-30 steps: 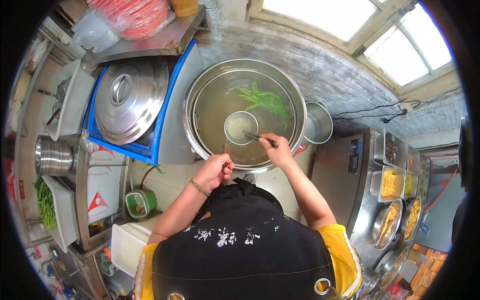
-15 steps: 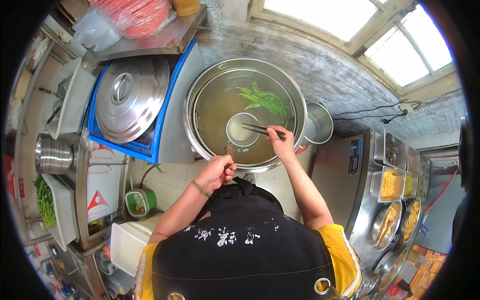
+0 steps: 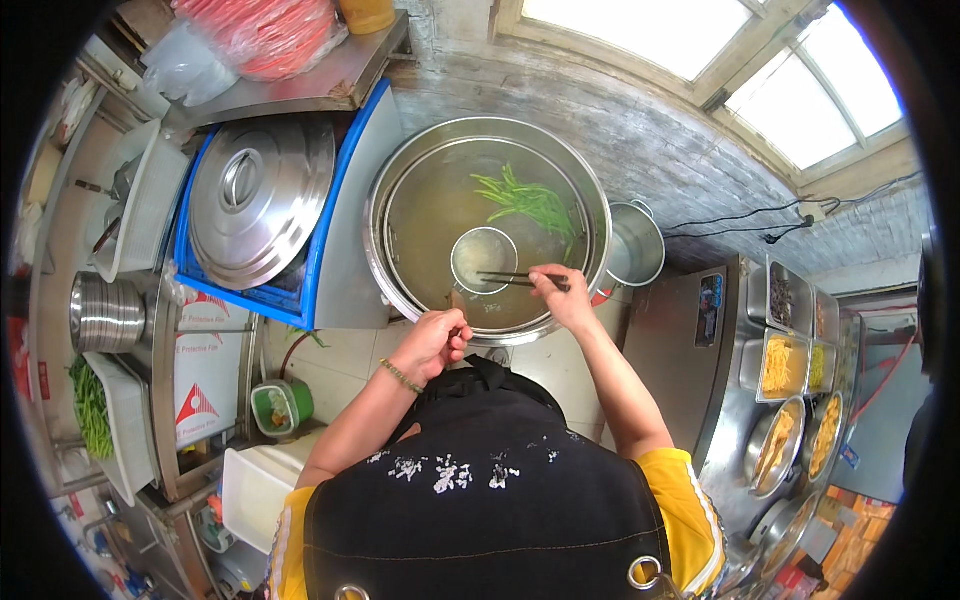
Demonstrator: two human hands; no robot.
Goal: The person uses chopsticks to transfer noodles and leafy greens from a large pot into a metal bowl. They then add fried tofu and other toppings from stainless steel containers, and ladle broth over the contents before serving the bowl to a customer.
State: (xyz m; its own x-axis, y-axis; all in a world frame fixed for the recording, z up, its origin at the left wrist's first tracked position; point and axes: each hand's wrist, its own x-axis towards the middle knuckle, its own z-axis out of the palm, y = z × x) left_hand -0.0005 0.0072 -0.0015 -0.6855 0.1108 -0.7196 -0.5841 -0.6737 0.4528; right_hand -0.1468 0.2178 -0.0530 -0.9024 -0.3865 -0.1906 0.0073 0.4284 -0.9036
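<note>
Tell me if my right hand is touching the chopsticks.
Touching: the head view shows your right hand gripping the chopsticks, their tips extending to the left of it.

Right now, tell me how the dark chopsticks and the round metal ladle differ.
Shape: the chopsticks are thin and straight, while the ladle has a round bowl.
Colour: the chopsticks are dark; the ladle's rim is silvery.
Hold: the right hand grips the chopsticks; the left hand holds the ladle by its handle.
Shared: both are within the outline of the wide pot.
</note>
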